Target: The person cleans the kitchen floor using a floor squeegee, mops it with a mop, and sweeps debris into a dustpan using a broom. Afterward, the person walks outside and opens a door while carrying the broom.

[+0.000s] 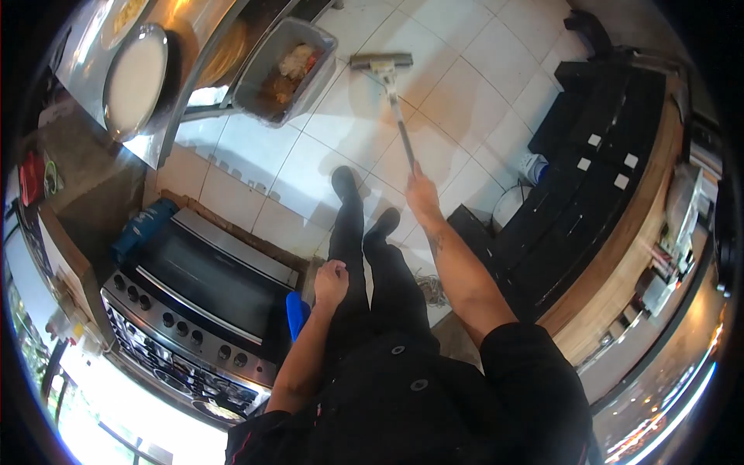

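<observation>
Mop (pixel 394 101): head (pixel 381 61) apparently on the tiled floor (pixel 492 89), near the bin (pixel 314 99) | your right hand (pixel 421 194) clamped round its handle (pixel 405 143); left hand (pixel 332 284) by your leg (pixel 348 232), grip unclear | step, seemingly: mopping | next stroke likely calls for steering clear of the bin

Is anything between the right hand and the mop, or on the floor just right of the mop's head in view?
Nothing visible. The right hand grips the mop by its handle, and the tiles right of its head look bare; the grey bin stands to the left.
</observation>
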Demonstrator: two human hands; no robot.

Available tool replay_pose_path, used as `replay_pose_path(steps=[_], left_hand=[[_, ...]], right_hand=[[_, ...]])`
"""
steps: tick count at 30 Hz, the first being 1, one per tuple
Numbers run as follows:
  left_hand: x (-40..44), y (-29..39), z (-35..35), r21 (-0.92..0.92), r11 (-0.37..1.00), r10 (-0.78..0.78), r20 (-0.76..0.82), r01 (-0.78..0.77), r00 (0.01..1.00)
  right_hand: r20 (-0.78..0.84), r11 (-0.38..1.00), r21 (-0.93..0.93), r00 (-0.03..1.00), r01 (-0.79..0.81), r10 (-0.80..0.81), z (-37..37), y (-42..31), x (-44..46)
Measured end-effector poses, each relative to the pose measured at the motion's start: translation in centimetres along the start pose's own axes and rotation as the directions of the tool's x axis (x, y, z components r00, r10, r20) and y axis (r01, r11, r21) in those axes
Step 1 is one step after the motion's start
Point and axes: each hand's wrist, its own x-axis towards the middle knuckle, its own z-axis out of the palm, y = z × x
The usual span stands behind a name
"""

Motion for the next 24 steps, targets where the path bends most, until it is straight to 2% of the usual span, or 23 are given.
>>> replay_pose_path(steps=[1,2,3,4,5,6,7,8,9,10,11,12,13,14,15,16,18,20,22,24], left_hand=[[-0.5,0.4,0.0,0.014,1.000,0.024,-0.003,-0.024,1.000],[-1.3,1.1,0.0,0.029,1.000,0.008,0.028,-0.009,1.000],[-1.6,1.6,0.1,0.043,0.999,-0.001,0.056,-0.001,0.998],[-1.8,1.9,0.4,0.036,0.998,0.043,0.013,-0.043,0.999],[-2.1,2.1,0.8,0.028,0.996,0.091,-0.027,-0.090,0.995],[-2.0,2.6,1.1,0.067,0.991,0.119,-0.044,-0.116,0.992],[-1.8,3.3,1.3,0.105,0.985,0.146,-0.056,-0.139,0.988],[-1.6,4.9,0.9,0.141,0.976,0.175,-0.053,-0.166,0.983],[-0.9,7.0,0.6,0.174,0.966,0.206,-0.059,-0.193,0.977],[0.0,8.3,0.7,0.183,0.954,0.253,-0.061,-0.238,0.966],[1.1,9.4,0.7,0.191,0.946,0.280,-0.065,-0.264,0.958],[2.4,10.7,0.9,0.197,0.939,0.301,-0.071,-0.282,0.951],[3.2,11.8,1.1,0.164,0.933,0.336,-0.079,-0.320,0.939],[4.0,12.7,1.4,0.179,0.921,0.362,-0.060,-0.347,0.930],[5.2,13.6,1.9,0.151,0.914,0.384,-0.027,-0.376,0.923],[6.2,14.7,2.1,0.129,0.910,0.396,0.015,-0.394,0.918],[8.2,16.5,3.1,0.194,0.895,0.388,0.099,-0.401,0.916],[12.0,18.1,4.4,0.229,0.863,0.403,0.225,-0.450,0.887],[15.2,22.6,4.7,0.275,0.833,0.413,0.267,-0.480,0.871],[18.9,27.8,4.2,0.479,0.726,0.439,0.231,-0.494,0.868]], right_hand=[[-0.009,0.999,0.001,0.999,0.049,-0.049,0.7,3.6,-2.7],[-0.035,0.996,-0.074,0.998,0.054,-0.057,0.0,5.6,-6.8],[0.092,0.993,-0.005,0.989,-0.116,0.116,-1.5,7.2,-11.2],[0.133,0.987,-0.101,0.981,-0.127,0.140,-0.2,11.6,-15.3],[0.091,0.991,-0.086,0.990,-0.101,0.109,0.7,15.1,-20.4],[0.157,0.978,-0.066,0.966,-0.197,0.205,0.4,17.1,-25.4],[0.152,0.972,-0.159,0.968,-0.176,0.200,2.0,19.8,-29.7],[0.070,0.987,-0.098,0.989,-0.124,0.132,3.7,22.7,-34.2],[0.111,0.923,0.046,0.920,-0.382,0.376,3.8,22.8,-36.5],[0.242,0.858,0.005,0.833,-0.513,0.497,3.0,22.4,-37.5],[0.117,0.833,0.146,0.846,-0.533,0.521,3.0,21.3,-38.1],[0.098,0.829,0.179,0.848,-0.529,0.521,3.3,21.2,-36.6],[0.011,0.840,0.262,0.871,-0.476,0.490,4.3,21.3,-36.1],[-0.080,0.843,0.340,0.880,-0.417,0.468,5.3,21.2,-35.4],[-0.239,0.853,0.417,0.868,-0.314,0.436,6.5,21.5,-33.4],[-0.241,0.840,0.440,0.859,-0.318,0.451,6.2,20.7,-30.9],[-0.326,0.852,0.455,0.841,-0.260,0.431,5.0,19.6,-24.6],[-0.293,0.757,0.597,0.807,-0.264,0.512,-1.8,15.3,-15.9],[-0.278,0.731,0.599,0.771,-0.327,0.573,-4.6,14.6,-5.2],[-0.273,0.720,0.574,0.738,-0.390,0.617,-9.5,13.8,6.2]])
